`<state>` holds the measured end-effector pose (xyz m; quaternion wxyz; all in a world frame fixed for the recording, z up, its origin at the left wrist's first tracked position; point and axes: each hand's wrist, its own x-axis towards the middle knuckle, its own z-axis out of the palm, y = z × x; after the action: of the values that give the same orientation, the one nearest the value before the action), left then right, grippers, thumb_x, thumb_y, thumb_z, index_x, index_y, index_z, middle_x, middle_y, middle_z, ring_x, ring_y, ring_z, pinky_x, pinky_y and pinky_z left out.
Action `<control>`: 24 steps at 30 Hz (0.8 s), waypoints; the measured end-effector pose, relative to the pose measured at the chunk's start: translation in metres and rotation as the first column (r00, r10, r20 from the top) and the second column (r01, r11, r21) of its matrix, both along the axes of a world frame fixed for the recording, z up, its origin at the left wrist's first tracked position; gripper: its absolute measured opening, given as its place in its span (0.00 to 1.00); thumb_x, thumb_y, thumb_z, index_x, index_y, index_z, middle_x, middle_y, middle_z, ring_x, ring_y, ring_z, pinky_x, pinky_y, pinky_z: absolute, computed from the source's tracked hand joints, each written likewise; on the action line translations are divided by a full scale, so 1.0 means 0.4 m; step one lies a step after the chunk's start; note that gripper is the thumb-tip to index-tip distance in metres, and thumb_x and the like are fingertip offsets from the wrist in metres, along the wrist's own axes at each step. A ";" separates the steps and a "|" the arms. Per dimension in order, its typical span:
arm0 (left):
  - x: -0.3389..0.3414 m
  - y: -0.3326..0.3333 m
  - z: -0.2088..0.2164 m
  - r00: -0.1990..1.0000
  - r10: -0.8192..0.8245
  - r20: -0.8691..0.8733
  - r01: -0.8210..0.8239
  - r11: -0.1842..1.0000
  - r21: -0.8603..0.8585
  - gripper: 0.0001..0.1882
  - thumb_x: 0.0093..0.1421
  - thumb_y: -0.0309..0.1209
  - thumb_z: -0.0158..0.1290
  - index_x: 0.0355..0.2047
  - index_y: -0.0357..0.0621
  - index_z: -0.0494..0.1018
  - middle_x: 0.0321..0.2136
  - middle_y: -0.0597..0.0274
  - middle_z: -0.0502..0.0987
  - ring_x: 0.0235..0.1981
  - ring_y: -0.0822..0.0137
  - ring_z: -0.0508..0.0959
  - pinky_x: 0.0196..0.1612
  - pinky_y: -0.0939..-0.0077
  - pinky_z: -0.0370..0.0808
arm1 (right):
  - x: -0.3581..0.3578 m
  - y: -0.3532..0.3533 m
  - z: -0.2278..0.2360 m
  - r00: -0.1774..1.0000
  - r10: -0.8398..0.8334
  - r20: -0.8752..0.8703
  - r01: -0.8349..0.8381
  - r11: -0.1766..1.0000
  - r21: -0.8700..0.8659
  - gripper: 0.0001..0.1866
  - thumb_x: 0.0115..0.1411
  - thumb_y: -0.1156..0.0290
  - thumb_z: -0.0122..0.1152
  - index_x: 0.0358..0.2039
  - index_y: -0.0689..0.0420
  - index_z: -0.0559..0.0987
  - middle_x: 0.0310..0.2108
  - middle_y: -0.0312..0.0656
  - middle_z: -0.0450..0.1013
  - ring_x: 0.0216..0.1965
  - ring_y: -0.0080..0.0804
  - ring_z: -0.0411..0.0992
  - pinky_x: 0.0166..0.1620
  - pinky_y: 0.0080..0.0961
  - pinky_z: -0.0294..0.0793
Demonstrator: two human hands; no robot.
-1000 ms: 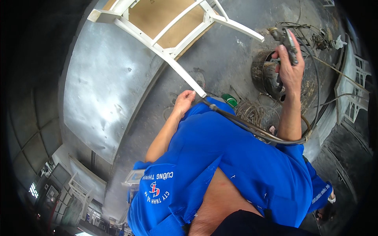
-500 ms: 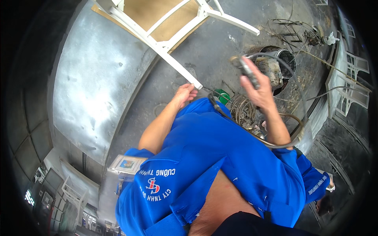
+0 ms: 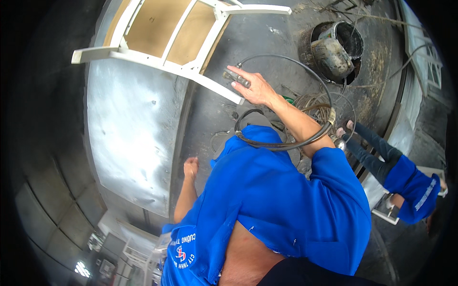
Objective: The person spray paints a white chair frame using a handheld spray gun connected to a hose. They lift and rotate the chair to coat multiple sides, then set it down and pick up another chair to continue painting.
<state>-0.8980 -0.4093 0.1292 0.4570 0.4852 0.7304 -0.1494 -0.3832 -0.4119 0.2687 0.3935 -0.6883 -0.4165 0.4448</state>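
My right hand [image 3: 259, 89] is closed around a metal spray gun [image 3: 237, 77], held just beside the near end of a white wooden chair frame [image 3: 157, 61]. A dark hose [image 3: 312, 74] runs from the gun in a wide loop and passes across my right forearm. The chair frame lies over a brown board [image 3: 152, 24], with one leg reaching toward me. My left hand [image 3: 191, 168] hangs low on the left, away from the frame, its fingers curled and nothing seen in them.
A large grey metal sheet [image 3: 136, 128] spans the left. Paint-stained buckets [image 3: 334, 57] stand at the upper right, with coiled hoses [image 3: 310, 107] on the floor nearer me. Another person in a blue shirt [image 3: 412, 188] bends over white furniture at the far right.
My left hand has let go of the chair frame's leg and dropped down. My right hand has brought the spray gun left, close to the frame. The view has turned, bringing the other person further in.
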 end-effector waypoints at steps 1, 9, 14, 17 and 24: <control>-0.018 -0.010 0.006 0.999 0.033 0.031 -0.033 0.999 0.007 0.13 0.68 0.38 0.59 0.39 0.40 0.82 0.25 0.62 0.82 0.28 0.70 0.80 0.33 0.72 0.76 | 0.006 -0.001 -0.003 0.999 -0.035 0.021 0.034 0.999 0.027 0.31 0.67 0.57 0.61 0.71 0.40 0.69 0.60 0.55 0.75 0.58 0.60 0.75 0.61 0.45 0.76; 0.109 -0.017 0.039 0.947 0.145 0.285 -0.128 0.989 -0.078 0.16 0.70 0.38 0.58 0.51 0.40 0.78 0.34 0.63 0.82 0.34 0.70 0.80 0.36 0.74 0.76 | 0.123 0.019 0.002 0.908 -0.336 0.251 0.286 0.933 0.217 0.30 0.68 0.56 0.61 0.70 0.40 0.70 0.58 0.53 0.77 0.58 0.59 0.76 0.62 0.45 0.76; 0.220 0.036 0.080 0.927 0.070 0.369 -0.056 0.997 -0.049 0.18 0.70 0.37 0.57 0.54 0.40 0.77 0.36 0.63 0.82 0.37 0.70 0.80 0.39 0.75 0.76 | 0.185 0.020 0.024 0.832 -0.427 0.353 0.345 0.898 0.273 0.29 0.68 0.56 0.61 0.69 0.39 0.70 0.57 0.54 0.78 0.58 0.59 0.75 0.60 0.45 0.77; 0.228 0.067 0.095 0.917 0.070 0.393 -0.061 0.998 -0.036 0.19 0.71 0.38 0.57 0.55 0.39 0.76 0.36 0.63 0.82 0.37 0.70 0.80 0.40 0.75 0.76 | 0.184 0.006 0.033 0.860 -0.379 0.342 0.339 0.925 0.173 0.29 0.69 0.56 0.60 0.70 0.38 0.70 0.57 0.55 0.78 0.58 0.58 0.76 0.61 0.45 0.76; 0.137 0.065 0.075 0.969 -0.018 0.247 0.020 1.000 -0.006 0.17 0.70 0.38 0.56 0.52 0.38 0.78 0.34 0.62 0.83 0.34 0.70 0.79 0.39 0.74 0.76 | 0.089 -0.046 0.057 0.980 -0.112 0.164 0.115 0.993 -0.012 0.30 0.70 0.57 0.58 0.71 0.37 0.68 0.54 0.55 0.79 0.52 0.57 0.79 0.61 0.47 0.77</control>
<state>-0.8433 -0.3832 0.1592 0.5450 0.5049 0.6625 -0.0952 -0.3474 -0.4301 0.2917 0.3754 -0.7492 -0.4027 0.3683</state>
